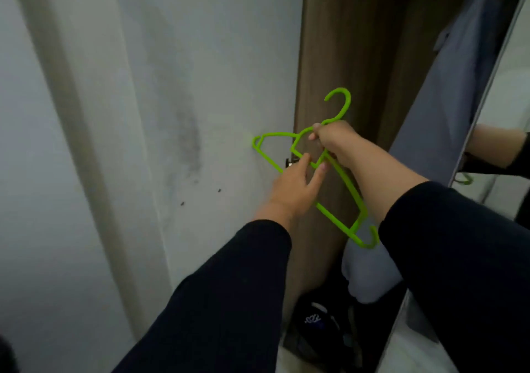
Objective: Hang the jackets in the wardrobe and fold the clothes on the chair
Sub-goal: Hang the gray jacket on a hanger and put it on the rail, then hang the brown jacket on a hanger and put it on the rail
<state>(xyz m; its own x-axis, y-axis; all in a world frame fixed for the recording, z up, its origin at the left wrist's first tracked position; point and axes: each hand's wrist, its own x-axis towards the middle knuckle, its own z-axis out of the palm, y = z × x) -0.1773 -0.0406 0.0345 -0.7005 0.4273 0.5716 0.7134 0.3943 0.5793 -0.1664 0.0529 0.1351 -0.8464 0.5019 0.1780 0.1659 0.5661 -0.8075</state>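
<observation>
A bright green plastic hanger [342, 184] is held up in front of the brown wardrobe side panel [338, 57], tilted so its hook points up. My right hand [332, 140] grips it at the neck just under the hook. My left hand [295, 186] reaches up from below with fingers extended, fingertips touching the hanger's inner frame. Inside the wardrobe a blue-grey garment [447, 85] hangs at the upper right. No jacket is in either hand.
A pale stained wall [172, 114] fills the left. A mirrored sliding door [499, 91] stands at the right, reflecting my arm. Low in the wardrobe lie a light bundle of cloth [370, 275] and a dark bag [318, 318].
</observation>
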